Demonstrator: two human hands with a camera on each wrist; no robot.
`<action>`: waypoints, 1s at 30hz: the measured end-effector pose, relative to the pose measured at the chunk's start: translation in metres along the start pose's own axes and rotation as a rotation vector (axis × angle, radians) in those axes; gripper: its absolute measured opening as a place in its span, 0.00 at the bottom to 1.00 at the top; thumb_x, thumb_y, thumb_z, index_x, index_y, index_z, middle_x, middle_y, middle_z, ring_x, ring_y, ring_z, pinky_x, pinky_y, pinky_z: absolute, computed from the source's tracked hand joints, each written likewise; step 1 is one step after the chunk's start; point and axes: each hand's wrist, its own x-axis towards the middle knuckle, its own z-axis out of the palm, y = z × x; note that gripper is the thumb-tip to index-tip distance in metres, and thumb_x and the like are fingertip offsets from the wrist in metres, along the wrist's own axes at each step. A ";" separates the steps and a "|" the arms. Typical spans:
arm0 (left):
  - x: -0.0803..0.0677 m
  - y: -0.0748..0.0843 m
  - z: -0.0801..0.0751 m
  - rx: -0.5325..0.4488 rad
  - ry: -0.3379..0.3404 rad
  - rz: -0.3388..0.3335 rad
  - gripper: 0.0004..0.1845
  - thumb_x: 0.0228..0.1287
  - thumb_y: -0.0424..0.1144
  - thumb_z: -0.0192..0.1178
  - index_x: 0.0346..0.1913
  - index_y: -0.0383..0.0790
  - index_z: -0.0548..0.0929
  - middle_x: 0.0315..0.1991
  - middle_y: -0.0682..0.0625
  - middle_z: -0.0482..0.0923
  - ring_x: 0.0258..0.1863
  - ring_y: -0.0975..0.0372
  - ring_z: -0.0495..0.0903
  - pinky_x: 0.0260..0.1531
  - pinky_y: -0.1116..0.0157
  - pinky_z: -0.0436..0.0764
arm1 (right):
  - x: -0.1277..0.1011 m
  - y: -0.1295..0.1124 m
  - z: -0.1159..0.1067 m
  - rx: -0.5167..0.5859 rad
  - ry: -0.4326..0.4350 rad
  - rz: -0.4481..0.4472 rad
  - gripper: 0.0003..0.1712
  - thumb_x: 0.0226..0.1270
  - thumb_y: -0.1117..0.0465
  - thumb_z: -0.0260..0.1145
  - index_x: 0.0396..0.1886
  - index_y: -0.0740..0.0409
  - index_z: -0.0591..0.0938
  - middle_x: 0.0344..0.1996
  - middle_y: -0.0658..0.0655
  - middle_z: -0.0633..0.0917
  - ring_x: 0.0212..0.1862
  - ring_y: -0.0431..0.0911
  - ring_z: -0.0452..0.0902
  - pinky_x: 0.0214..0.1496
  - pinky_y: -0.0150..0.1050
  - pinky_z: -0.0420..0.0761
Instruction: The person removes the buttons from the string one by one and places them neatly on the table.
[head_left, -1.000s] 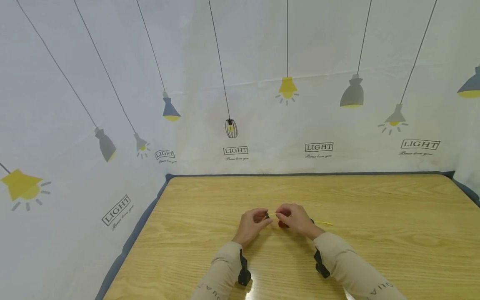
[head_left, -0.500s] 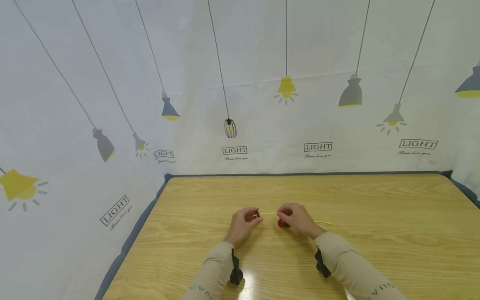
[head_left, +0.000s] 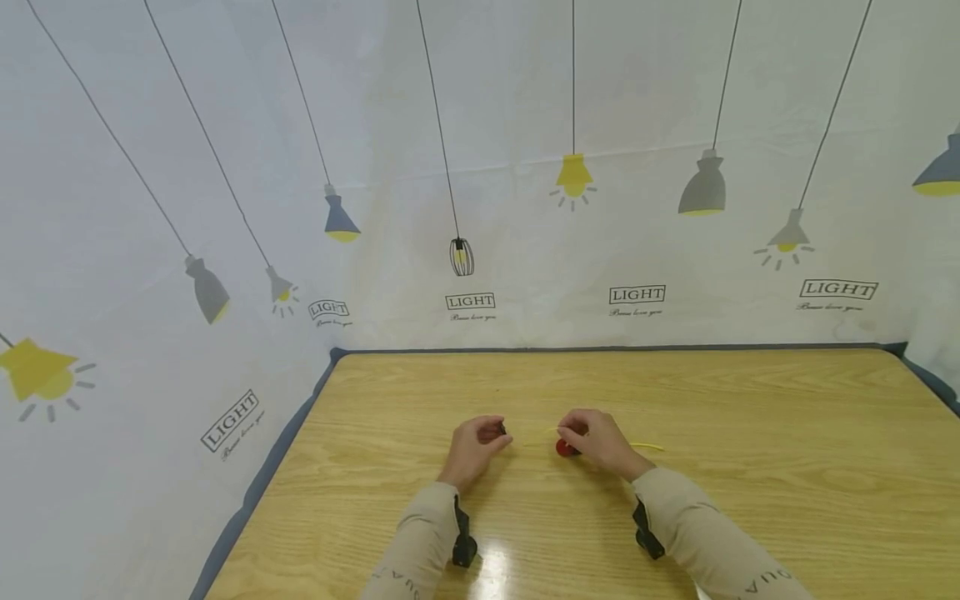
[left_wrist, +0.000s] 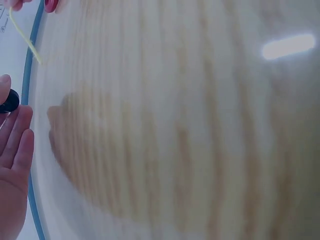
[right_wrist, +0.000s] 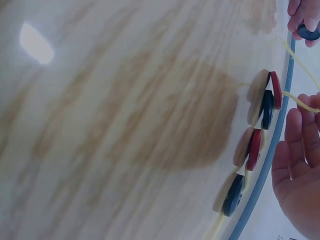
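Near the desk's (head_left: 750, 400) middle, four buttons (right_wrist: 260, 125) sit threaded on yellow cord (right_wrist: 300, 100) pinched by the right hand (head_left: 596, 440), while the left hand (head_left: 472, 446) pinches a dark blue button (right_wrist: 309, 34) not yet strung.

Light wood-grain tabletop (head_left: 750, 467), dark blue edging. On it: yellow cord (head_left: 647, 447) strung with red and dark buttons (right_wrist: 260, 125).

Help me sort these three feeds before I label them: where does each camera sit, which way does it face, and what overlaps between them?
Head: worn on the head, looks forward and down over the wooden table; both sleeved forearms, left hand and right hand show.
Left wrist: faces the tabletop close up; left fingers pinching a dark button.
Right wrist: faces the tabletop; right palm beside strung buttons.
Shared: the yellow cord appears in all three.
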 end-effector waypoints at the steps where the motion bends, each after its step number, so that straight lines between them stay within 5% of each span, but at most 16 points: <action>1: 0.001 0.000 0.000 0.006 0.000 -0.009 0.19 0.54 0.35 0.62 0.48 0.27 0.76 0.38 0.42 0.78 0.37 0.55 0.78 0.37 0.68 0.76 | 0.000 0.000 0.000 0.001 0.000 0.003 0.04 0.59 0.66 0.61 0.29 0.63 0.80 0.23 0.48 0.79 0.27 0.40 0.72 0.29 0.33 0.73; 16: 0.006 0.000 0.000 0.172 0.035 -0.078 0.17 0.52 0.35 0.64 0.45 0.31 0.79 0.36 0.44 0.72 0.33 0.58 0.73 0.32 0.65 0.75 | 0.002 0.004 0.002 0.002 -0.011 -0.022 0.05 0.59 0.65 0.61 0.31 0.63 0.81 0.24 0.50 0.80 0.28 0.41 0.73 0.29 0.33 0.74; 30: 0.005 -0.003 0.001 0.202 0.034 -0.095 0.17 0.48 0.33 0.66 0.43 0.31 0.80 0.34 0.45 0.71 0.30 0.59 0.71 0.31 0.66 0.73 | 0.001 0.003 0.002 0.003 -0.012 -0.024 0.05 0.59 0.65 0.61 0.30 0.64 0.80 0.24 0.49 0.79 0.27 0.40 0.73 0.29 0.33 0.73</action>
